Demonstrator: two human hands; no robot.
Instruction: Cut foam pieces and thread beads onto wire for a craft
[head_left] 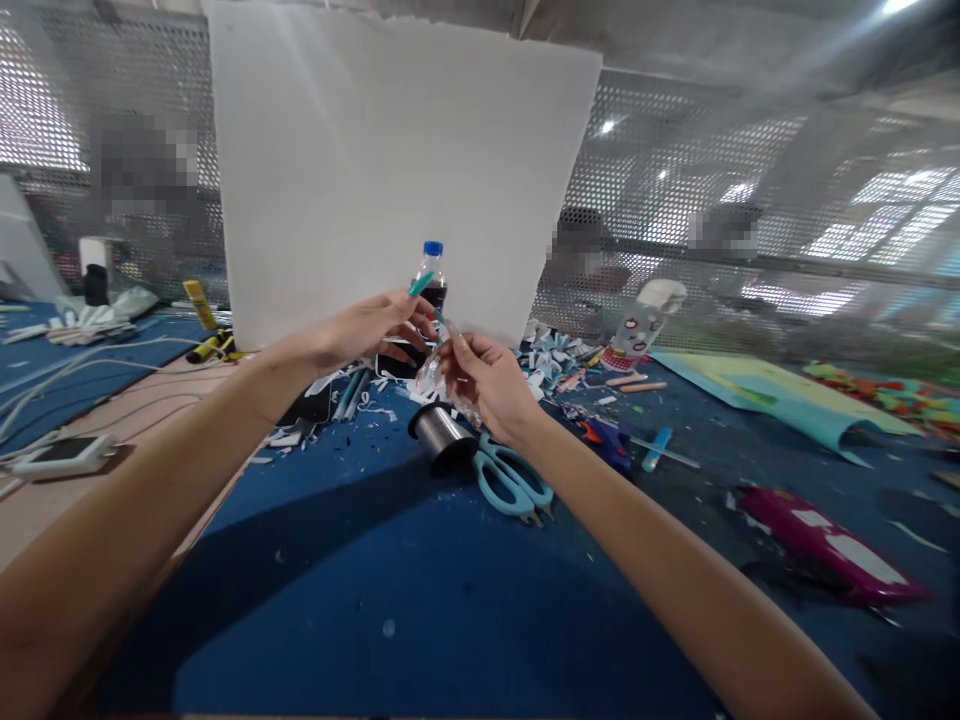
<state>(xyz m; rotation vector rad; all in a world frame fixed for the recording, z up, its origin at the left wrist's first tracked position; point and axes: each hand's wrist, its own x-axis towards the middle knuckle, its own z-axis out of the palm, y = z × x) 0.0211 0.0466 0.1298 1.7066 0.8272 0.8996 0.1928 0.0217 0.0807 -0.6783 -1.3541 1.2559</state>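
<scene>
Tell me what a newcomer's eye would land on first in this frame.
Most likely the two bare arms meeting at centre: the left hand pinches a teal stick while the right hand grips a crinkled clear plastic piece, right in front of a blue-capped bottle. Behind them a large white board stands on the blue table. Just below the hands lie a wire spool and teal scissors.

A wire spool (441,432) sits on the blue table (390,580) beside teal scissors (512,482). A white board (375,170) stands behind a capped bottle (430,272).
</scene>
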